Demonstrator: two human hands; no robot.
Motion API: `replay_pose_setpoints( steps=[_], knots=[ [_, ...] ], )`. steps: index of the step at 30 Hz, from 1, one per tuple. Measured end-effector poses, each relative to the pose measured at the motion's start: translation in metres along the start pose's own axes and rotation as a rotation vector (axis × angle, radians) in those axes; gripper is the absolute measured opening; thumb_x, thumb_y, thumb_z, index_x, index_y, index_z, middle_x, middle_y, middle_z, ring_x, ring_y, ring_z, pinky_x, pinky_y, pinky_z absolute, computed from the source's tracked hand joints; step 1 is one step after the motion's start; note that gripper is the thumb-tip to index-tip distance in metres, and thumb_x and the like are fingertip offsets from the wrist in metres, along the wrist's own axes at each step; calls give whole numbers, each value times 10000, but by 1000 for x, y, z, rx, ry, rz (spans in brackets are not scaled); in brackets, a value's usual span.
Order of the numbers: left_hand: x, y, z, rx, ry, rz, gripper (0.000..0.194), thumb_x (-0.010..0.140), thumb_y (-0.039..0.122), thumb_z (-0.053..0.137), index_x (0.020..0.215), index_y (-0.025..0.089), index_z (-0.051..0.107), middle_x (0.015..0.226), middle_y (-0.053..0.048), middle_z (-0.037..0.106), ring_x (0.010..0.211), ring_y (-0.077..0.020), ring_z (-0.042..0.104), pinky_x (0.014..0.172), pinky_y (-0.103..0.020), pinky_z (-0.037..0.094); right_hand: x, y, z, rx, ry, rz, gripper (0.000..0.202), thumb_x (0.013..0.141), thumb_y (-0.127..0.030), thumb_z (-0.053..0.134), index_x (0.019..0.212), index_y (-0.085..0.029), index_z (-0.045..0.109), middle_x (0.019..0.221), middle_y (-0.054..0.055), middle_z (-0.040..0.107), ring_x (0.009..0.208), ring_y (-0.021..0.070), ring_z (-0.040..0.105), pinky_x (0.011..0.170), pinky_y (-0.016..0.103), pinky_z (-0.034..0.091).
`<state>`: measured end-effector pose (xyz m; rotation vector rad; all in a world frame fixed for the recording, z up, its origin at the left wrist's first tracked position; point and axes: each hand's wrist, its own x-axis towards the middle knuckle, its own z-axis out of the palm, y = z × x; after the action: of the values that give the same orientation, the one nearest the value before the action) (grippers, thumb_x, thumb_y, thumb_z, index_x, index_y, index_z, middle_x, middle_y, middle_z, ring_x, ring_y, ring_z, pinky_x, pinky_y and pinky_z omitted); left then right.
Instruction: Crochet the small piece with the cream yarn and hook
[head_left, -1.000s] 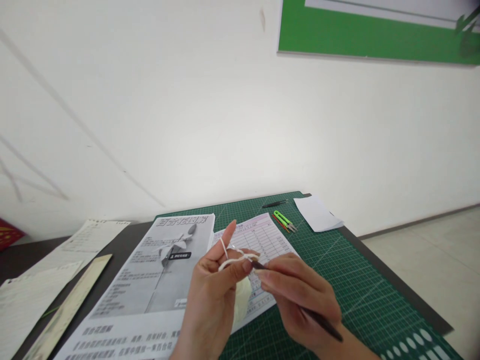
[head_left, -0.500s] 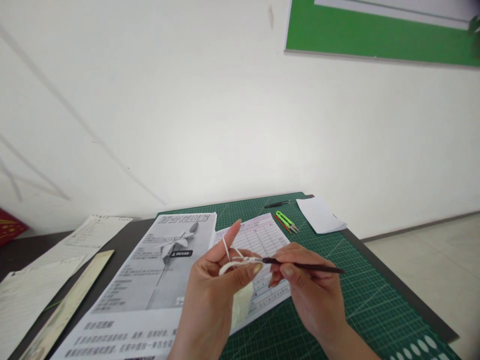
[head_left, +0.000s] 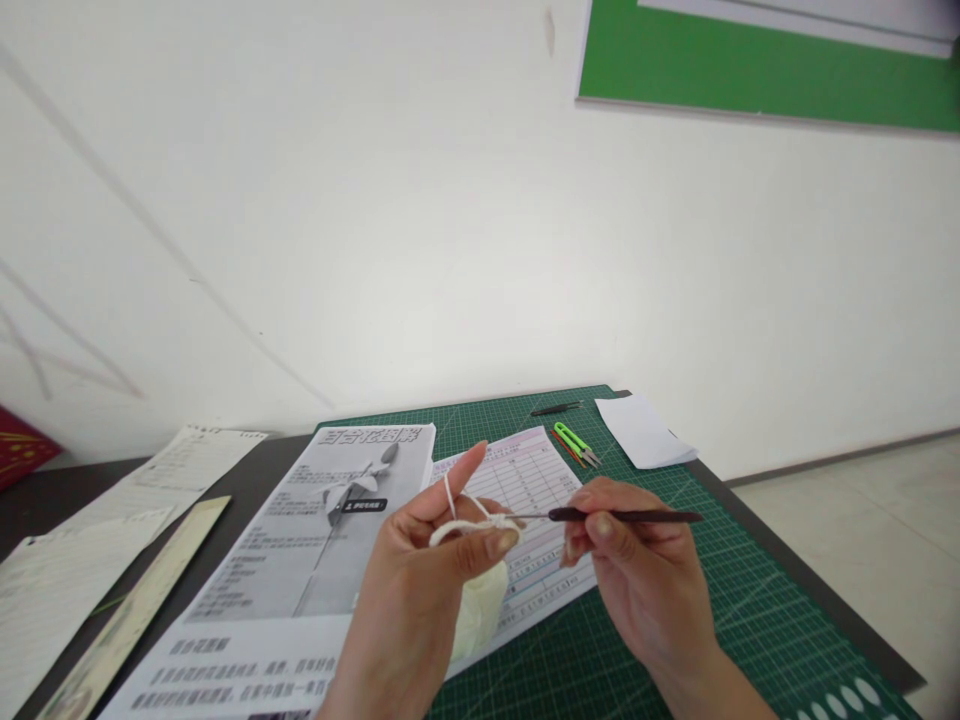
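My left hand (head_left: 431, 570) pinches a small strip of white crochet work (head_left: 472, 526) between thumb and fingers. A strand of white yarn runs up over its raised index finger. In my right hand (head_left: 637, 560) is a crochet hook (head_left: 622, 516) with a dark handle, held like a pencil. Its thin metal shaft points left and reaches the stitches by my left thumb; the tip is hard to make out. Beneath my left hand sits a pale yellow-white ball of yarn (head_left: 480, 610), partly hidden by the hand.
A green cutting mat (head_left: 742, 590) covers much of the table. On it lie a printed chart (head_left: 536, 470), a flower pattern sheet (head_left: 300, 530), green thread snips (head_left: 574, 440), tweezers (head_left: 556, 409) and white paper (head_left: 645, 432). Handwritten sheets (head_left: 187, 470) and a ruler (head_left: 142, 610) are at left.
My right hand has drawn the hook a little to the right, so more of its metal shaft shows between the handle and the crochet work. My left hand keeps its hold.
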<state>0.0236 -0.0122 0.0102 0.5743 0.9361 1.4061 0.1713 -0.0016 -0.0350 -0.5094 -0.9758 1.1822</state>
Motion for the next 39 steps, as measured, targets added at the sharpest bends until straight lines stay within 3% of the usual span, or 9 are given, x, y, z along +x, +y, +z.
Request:
replay_pose_setpoints(
  steps=[12,21,30,39],
  knots=[
    [-2,4,-3,22,-26,-58,569,491,40,817,1032,200,748,573,28,666,576,-115,589,593,-241,419,0,-3,-4,6,-49,-51,49,766,-211,747,807,-229,767,673,7,668,554,119,634,510,229,522],
    [6,7,-16,47,-185,-188,542,500,63,806,1017,218,761,556,15,641,567,-137,567,594,-270,402,6,-5,-11,-51,-151,-95,48,790,-216,725,808,-235,765,727,20,665,574,136,645,532,261,539],
    [7,9,-15,1,-270,-257,499,484,28,747,966,153,779,494,16,640,520,-98,522,589,-227,360,3,-16,-14,-190,-210,-124,55,804,-263,713,797,-260,768,706,37,691,637,190,628,581,335,511],
    [8,10,-18,29,-298,-270,510,469,24,759,961,157,781,480,18,640,506,-99,529,540,-211,349,5,-20,-19,-264,-274,-207,72,817,-251,703,806,-259,774,695,44,713,629,178,603,545,299,468]
  ],
)
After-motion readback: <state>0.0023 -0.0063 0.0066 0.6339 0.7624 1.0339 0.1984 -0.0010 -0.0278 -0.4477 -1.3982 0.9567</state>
